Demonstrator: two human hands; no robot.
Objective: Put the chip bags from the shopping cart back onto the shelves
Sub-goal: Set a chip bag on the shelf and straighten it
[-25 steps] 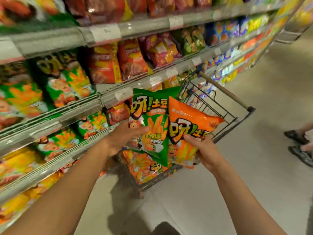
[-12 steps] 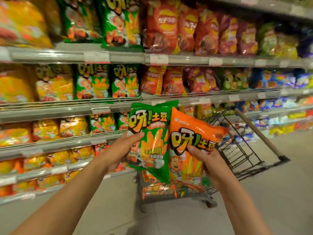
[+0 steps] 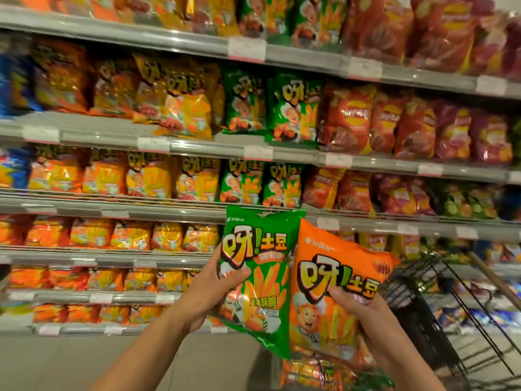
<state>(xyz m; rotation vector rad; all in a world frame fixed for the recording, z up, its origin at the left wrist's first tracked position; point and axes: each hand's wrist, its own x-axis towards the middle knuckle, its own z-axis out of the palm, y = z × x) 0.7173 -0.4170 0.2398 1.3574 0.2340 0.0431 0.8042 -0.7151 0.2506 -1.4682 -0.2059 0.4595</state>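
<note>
Stocked shelves (image 3: 197,142) behind; left hand (image 3: 210,289) grips green bag (image 3: 253,277), right hand (image 3: 363,314) seemingly pinches orange bag (image 3: 324,277).

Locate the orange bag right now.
Head view, lower right: the orange bag is held by the right hand, touching the green bag, above the cart.

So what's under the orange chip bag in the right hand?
Below the orange chip bag held by the right hand, more orange packets lie in the black wire cart. The bag hides the rest.
</note>
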